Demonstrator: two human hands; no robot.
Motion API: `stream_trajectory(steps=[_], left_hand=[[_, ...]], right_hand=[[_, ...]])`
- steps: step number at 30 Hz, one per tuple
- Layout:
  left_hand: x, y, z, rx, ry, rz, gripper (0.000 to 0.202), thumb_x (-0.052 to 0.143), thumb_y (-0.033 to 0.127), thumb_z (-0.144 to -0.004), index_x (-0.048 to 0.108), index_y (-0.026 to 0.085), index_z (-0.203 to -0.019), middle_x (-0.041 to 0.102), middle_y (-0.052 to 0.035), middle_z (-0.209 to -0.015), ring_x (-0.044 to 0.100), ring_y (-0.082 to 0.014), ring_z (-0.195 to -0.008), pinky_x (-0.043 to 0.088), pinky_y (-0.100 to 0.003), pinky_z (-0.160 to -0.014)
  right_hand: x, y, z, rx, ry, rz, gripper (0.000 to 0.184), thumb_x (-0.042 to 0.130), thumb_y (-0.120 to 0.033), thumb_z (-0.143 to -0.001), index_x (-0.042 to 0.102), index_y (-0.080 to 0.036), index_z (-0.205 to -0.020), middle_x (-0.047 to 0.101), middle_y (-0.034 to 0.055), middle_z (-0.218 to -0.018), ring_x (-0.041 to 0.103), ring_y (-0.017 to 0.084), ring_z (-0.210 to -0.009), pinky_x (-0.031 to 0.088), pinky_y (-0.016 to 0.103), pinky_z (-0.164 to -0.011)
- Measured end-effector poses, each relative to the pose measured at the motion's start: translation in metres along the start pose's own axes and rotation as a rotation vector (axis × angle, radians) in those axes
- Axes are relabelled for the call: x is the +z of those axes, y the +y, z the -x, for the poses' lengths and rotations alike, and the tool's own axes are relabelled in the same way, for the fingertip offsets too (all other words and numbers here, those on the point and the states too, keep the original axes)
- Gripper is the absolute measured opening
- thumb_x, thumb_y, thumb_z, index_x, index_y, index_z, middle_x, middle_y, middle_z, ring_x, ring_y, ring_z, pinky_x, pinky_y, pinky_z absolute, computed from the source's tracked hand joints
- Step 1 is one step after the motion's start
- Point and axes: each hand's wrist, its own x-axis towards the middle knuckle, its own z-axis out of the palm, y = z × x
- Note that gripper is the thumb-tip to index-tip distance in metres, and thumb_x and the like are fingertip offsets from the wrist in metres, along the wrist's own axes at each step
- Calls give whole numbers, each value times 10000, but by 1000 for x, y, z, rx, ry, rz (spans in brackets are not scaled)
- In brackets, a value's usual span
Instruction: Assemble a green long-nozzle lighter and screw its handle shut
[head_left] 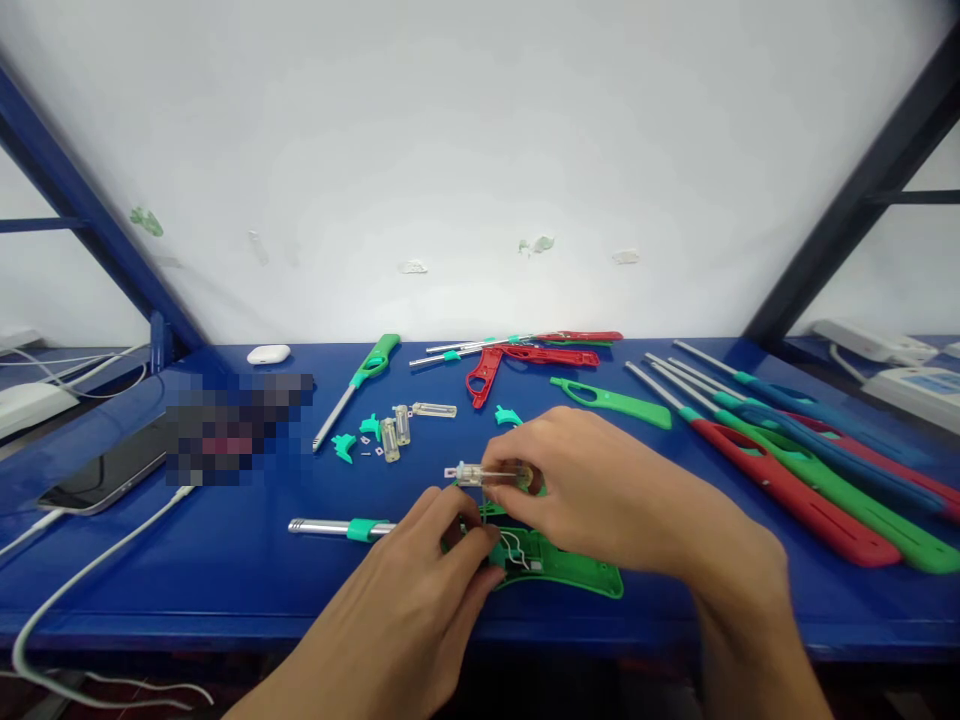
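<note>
My right hand (600,485) pinches a clear fuel tank (471,474) with a small pale fitting at its left end, raised just above the work. Below it, an opened green lighter casing (596,578) lies on the blue table, hollow side up, with thin white wires (516,548) inside. My left hand (431,565) is closed on the front part of this casing; its fingers hide the trigger area. From behind that hand a silver lighter tube (322,526) with a teal collar (366,530) points left.
Teal triggers (344,447) and loose clear tanks (389,440) lie ahead. A green half-shell (615,402), red shells (487,376) and a green lighter (379,355) sit farther back. Several whole lighters (795,490) are at right; a phone (109,465), cable (82,590) and earbud case (268,354) at left.
</note>
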Motion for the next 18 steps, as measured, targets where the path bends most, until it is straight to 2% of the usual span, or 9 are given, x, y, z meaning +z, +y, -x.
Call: stream_trajectory(steps=[6, 9, 12, 16, 18], left_hand=[[1, -1, 0, 12, 11, -21, 236, 445, 84, -1056, 642, 204, -1003, 610, -66, -1097, 643, -200, -936, 630, -358, -843], [2, 0, 1, 11, 12, -50, 245, 435, 77, -1043, 641, 199, -992, 610, -71, -1078, 649, -206, -890, 648, -378, -797], [4, 0, 3, 3, -30, -125, 338, 392, -2, -981, 661, 190, -1055, 622, -78, -1057, 658, -228, -888, 664, -410, -776], [8, 0, 4, 28, -78, -234, 523, 379, -80, -841, 680, 196, -1167, 652, -90, -1094, 660, -268, -940, 668, -479, -831], [8, 0, 4, 33, -82, -241, 525, 385, -79, -845, 685, 205, -1169, 658, -89, -1115, 661, -271, -965, 669, -488, -858]], right_hand=[[-1, -1, 0, -8, 2, -3, 274, 576, -185, -981, 625, -196, -712, 643, -13, -684, 480, 116, -629, 234, 331, -617], [-1, -1, 0, -15, 3, -5, 271, 578, -190, -981, 633, -197, -715, 635, -10, -681, 487, 120, -633, 229, 333, -618], [-1, -1, 0, -22, 22, -3, 260, 576, -184, -980, 629, -197, -725, 639, -14, -690, 502, 121, -646, 229, 332, -621], [0, -1, -1, -30, 65, 7, 266, 582, -186, -983, 597, -198, -718, 628, -37, -681, 472, 111, -631, 228, 331, -615], [1, -1, -2, -35, 77, 10, 262, 590, -177, -975, 586, -199, -714, 618, -49, -666, 454, 107, -624, 226, 330, -612]])
